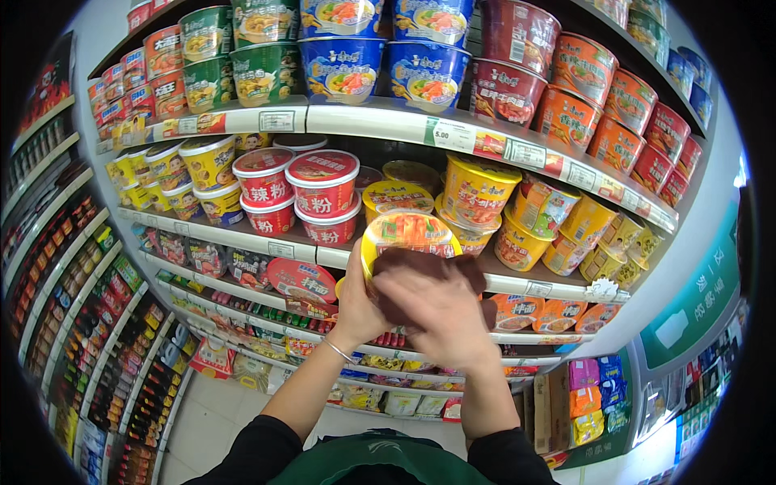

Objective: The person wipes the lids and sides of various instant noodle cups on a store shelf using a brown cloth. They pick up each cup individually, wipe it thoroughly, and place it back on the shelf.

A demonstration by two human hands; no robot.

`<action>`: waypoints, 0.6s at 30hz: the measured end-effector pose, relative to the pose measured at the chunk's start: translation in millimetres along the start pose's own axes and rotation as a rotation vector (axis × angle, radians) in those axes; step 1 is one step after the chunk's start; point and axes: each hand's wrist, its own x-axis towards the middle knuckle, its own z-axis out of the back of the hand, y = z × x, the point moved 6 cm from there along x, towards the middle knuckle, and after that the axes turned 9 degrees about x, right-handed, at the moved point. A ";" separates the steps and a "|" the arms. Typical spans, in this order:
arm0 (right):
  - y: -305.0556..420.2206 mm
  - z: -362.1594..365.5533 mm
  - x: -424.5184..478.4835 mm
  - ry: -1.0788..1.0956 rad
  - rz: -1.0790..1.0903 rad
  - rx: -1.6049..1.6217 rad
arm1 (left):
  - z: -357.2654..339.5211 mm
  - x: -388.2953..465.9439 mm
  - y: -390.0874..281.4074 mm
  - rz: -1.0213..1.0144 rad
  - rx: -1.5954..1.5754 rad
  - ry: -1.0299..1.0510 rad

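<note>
My left hand (pixel 359 312) grips a yellow instant-noodle cup (pixel 411 227) by its left side, in front of the middle shelf. The cup is tilted, with its lid and printed picture partly showing. My right hand (pixel 445 318), blurred, lies over a dark brown cloth (pixel 470 273) against the cup's near side. The cloth hides much of that side. Just behind stands another yellow noodle cup (pixel 398 197) on the shelf. Left of it are stacked red noodle cups (pixel 322 188); to the right are stacked yellow cups (pixel 481 189).
A shelf edge with price tags (pixel 451 134) runs above, below blue noodle buckets (pixel 342 70). Lower shelves hold flat orange-labelled noodle boxes (pixel 517 312) and bagged goods. Bottles fill a side shelf (pixel 91 291) at left. Cardboard boxes (pixel 550 412) stand at lower right on the tiled floor (pixel 209 418).
</note>
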 end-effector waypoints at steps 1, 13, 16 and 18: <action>10.7 -16.4 1.2 0.100 -0.069 0.027 | -2.4 -2.7 3.1 0.010 -0.111 0.008; -52.4 -9.7 36.0 -0.047 -0.133 0.418 | 20.4 -35.5 -4.7 -0.023 0.208 0.073; -75.7 -19.0 21.4 -0.023 -0.301 1.268 | 23.6 -35.4 -14.7 0.043 0.106 0.107; -84.3 -19.0 15.2 -0.245 -0.224 1.384 | 20.5 -30.6 -23.0 0.081 -0.175 0.087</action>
